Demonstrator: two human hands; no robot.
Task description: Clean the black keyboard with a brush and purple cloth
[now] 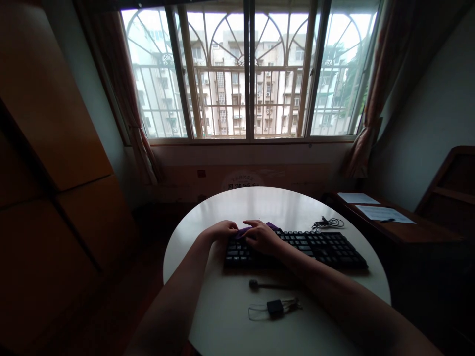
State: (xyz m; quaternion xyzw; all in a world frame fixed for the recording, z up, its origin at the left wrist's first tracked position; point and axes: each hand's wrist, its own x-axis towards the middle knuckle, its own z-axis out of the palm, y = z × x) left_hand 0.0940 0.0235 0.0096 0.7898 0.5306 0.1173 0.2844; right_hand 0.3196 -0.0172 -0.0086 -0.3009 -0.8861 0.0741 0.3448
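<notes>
A black keyboard [326, 248] lies across the round white table, with a bunched purple cloth [273, 227] at its upper left part. My left hand [221, 229] is at the keyboard's top left corner, fingers closed at the cloth's left end. Over the left keys, my right hand [261, 238] grips the cloth, its fingers pointing left; part of the cloth is hidden under it. A dark brush-like tool with a thin handle [254, 285] lies in front of the keyboard. Nearer to me is a wire keycap puller with a black block [275, 308].
A coiled black cable [327, 223] lies behind the keyboard on the white table [218, 306]. To the right, a low brown table [419, 235] holds paper sheets [384, 214] and a pen. An orange-brown cabinet [89, 217] stands left; a barred window is ahead.
</notes>
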